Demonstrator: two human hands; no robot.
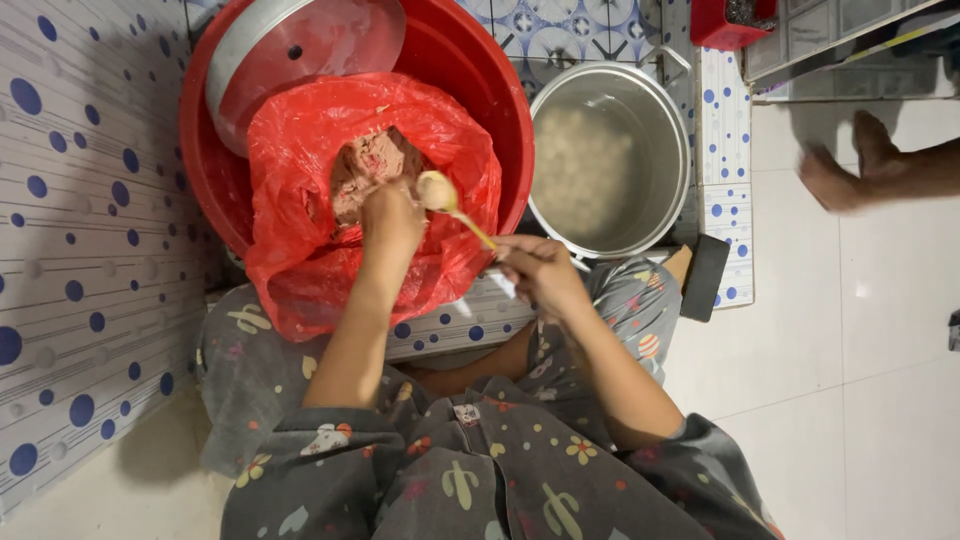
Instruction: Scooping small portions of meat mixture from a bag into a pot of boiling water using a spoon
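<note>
The left hand (392,222) is curled shut over a lump of the pinkish meat paste (362,170) that fills the red plastic bag (300,200), and a pale ball of paste (434,188) sits at the top of its fist. The bag lies inside a big red basin (490,90), with a round metal lid (290,50) leaning behind it. The right hand (540,270) pinches the handle of a spoon (462,220) whose bowl touches the ball, just beside a metal pot (610,160) of cloudy water on the tiled floor (880,330), while another person's foot (850,170) rests well apart.
</note>
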